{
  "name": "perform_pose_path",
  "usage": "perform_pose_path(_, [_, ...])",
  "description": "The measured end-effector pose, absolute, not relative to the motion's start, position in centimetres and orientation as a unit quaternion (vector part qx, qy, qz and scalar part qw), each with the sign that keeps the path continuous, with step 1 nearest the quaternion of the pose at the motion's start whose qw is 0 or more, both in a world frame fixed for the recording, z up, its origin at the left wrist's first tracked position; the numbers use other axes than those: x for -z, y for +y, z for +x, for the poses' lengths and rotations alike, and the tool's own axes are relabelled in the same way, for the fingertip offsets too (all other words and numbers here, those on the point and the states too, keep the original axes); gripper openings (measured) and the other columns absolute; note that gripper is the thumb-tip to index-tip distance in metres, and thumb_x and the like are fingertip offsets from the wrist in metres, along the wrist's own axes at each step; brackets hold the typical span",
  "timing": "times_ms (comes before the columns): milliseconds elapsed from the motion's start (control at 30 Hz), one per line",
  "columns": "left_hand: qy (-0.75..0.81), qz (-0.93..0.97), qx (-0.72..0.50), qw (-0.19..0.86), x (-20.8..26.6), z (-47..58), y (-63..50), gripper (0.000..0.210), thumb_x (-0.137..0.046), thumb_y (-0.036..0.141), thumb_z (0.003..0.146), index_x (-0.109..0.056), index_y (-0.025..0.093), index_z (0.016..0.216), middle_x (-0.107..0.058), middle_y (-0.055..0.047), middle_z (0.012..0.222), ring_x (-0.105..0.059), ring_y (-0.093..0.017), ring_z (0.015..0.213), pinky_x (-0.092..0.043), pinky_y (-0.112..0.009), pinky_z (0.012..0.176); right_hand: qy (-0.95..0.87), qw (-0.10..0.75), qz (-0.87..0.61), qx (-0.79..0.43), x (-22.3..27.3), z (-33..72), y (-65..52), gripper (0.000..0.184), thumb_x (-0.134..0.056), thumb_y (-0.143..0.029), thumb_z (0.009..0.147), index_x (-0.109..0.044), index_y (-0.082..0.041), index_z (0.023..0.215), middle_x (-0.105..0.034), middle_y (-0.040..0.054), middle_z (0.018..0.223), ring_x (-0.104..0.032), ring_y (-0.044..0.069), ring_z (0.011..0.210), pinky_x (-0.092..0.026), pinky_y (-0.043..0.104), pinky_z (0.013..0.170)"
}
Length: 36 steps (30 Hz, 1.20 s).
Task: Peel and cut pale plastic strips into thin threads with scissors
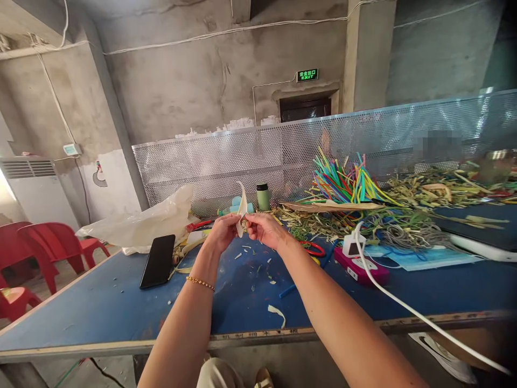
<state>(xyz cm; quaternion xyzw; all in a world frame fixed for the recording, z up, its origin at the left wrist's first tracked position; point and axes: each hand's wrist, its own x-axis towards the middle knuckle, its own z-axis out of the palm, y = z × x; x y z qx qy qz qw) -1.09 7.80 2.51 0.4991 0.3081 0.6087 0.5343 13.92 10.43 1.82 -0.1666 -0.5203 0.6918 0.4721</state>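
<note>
Above the blue table (121,307), a pale, curved strip of dried husk (243,203) stands upright between my two hands. My left hand (223,233) is closed, with its thumb and fingers pinching the strip from the left side. My right hand (265,228) is closed too, its fingertips pinched at the strip's right edge. The lower end of the strip shows just below the fingertips. Small pale scraps and a curled husk piece (277,314) lie on the table beneath and in front of my hands.
A black phone (158,262) and a clear plastic bag (141,218) lie left. Behind stands a green bottle (263,198). Right are colourful pipe cleaners (349,180), dried husks (436,186), a magenta box (361,268), a white cable (388,293) and a blue mask (432,258).
</note>
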Motion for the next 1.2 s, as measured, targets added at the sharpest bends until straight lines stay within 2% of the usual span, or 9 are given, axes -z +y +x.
perform_pose_path(167, [0.319,0.483,-0.650,0.493,-2.4,-1.3,8.3,0.024,-0.074,0.022,0.060,-0.052,0.015,0.057,-0.040,0.006,0.046,-0.037,-0.005,0.040,-0.029,-0.023,0.042,-0.495,0.506,-0.148,-0.691,-2.6,15.0,10.8,0.010,-0.069,-0.021,0.075,-0.063,-0.013,0.079,-0.046,-0.0071,0.051,-0.033,0.004,0.039,-0.023,0.019,0.036])
perform_pose_path(300, [0.342,0.449,-0.678,0.471,-2.1,-2.7,9.1,0.022,-0.071,0.020,0.057,-0.050,0.016,0.055,-0.031,0.009,0.041,-0.032,-0.005,0.037,-0.026,-0.022,0.040,-0.477,0.564,-0.130,-0.661,-3.7,17.5,11.4,0.008,-0.060,-0.023,0.084,-0.063,-0.016,0.083,-0.036,-0.0084,0.049,-0.028,0.007,0.039,-0.023,0.020,0.037])
perform_pose_path(567, [0.384,0.408,-0.705,0.435,-1.7,-3.7,9.9,0.022,-0.076,0.025,0.052,-0.061,0.013,0.063,-0.044,0.006,0.042,-0.038,-0.006,0.037,-0.026,-0.021,0.039,-0.528,0.576,-0.234,-0.579,-3.5,18.4,11.8,0.019,-0.055,-0.027,0.085,-0.067,-0.015,0.090,-0.068,0.0055,0.075,-0.046,0.008,0.045,-0.035,0.022,0.041])
perform_pose_path(633, [0.380,0.417,-0.701,0.437,-1.7,-3.5,9.8,0.028,-0.079,0.028,0.051,-0.066,0.011,0.068,-0.046,0.006,0.044,-0.037,-0.005,0.038,-0.024,-0.021,0.039,-0.636,0.503,-0.343,-0.474,-3.1,18.2,11.7,0.020,-0.056,-0.029,0.084,-0.069,-0.014,0.087,-0.070,0.0079,0.078,-0.047,0.008,0.044,-0.034,0.022,0.041])
perform_pose_path(733, [0.364,0.435,-0.697,0.439,-1.7,-3.3,9.6,0.039,-0.085,0.035,0.048,-0.070,0.010,0.074,-0.046,0.006,0.046,-0.034,-0.004,0.040,-0.021,-0.020,0.040,-0.732,0.358,-0.498,-0.296,-2.4,18.1,11.5,0.012,-0.069,-0.024,0.073,-0.068,-0.013,0.068,-0.068,0.0092,0.066,-0.053,0.013,0.048,-0.035,0.024,0.045])
perform_pose_path(800, [0.352,0.457,-0.695,0.429,-1.7,-3.0,9.6,0.043,-0.087,0.040,0.047,-0.070,0.010,0.072,-0.044,0.006,0.046,-0.034,-0.004,0.041,-0.020,-0.021,0.041,-0.734,0.345,-0.537,-0.232,-2.3,17.8,11.5,0.014,-0.073,-0.019,0.068,-0.064,-0.014,0.059,-0.067,0.0103,0.063,-0.061,0.017,0.058,-0.038,0.024,0.051])
perform_pose_path(900, [0.342,0.510,-0.681,0.398,-1.6,-2.2,9.4,0.045,-0.087,0.047,0.048,-0.068,0.010,0.066,-0.045,0.005,0.044,-0.035,-0.005,0.042,-0.023,-0.021,0.043,-0.734,0.399,-0.520,-0.179,-2.5,16.9,11.4,0.022,-0.065,-0.029,0.080,-0.064,-0.015,0.064,-0.068,0.0091,0.069,-0.064,0.018,0.070,-0.039,0.024,0.057])
perform_pose_path(1033, [0.343,0.570,-0.651,0.365,-1.6,-0.6,8.9,0.041,-0.085,0.045,0.054,-0.067,0.011,0.068,-0.053,0.003,0.048,-0.039,-0.005,0.044,-0.027,-0.021,0.045,-0.734,0.484,-0.394,-0.267,-2.6,15.1,10.9,0.035,-0.062,-0.047,0.084,-0.066,-0.014,0.073,-0.061,0.0021,0.057,-0.051,0.011,0.045,-0.034,0.022,0.042])
perform_pose_path(1200, [0.333,0.603,-0.631,0.356,-1.6,0.2,8.3,0.040,-0.086,0.040,0.055,-0.065,0.012,0.074,-0.057,0.002,0.053,-0.045,-0.007,0.047,-0.033,-0.021,0.047,-0.675,0.515,-0.327,-0.415,-2.3,14.2,10.2,0.028,-0.073,-0.042,0.076,-0.064,-0.015,0.072,-0.048,-0.0055,0.042,-0.039,0.007,0.034,-0.027,0.019,0.031])
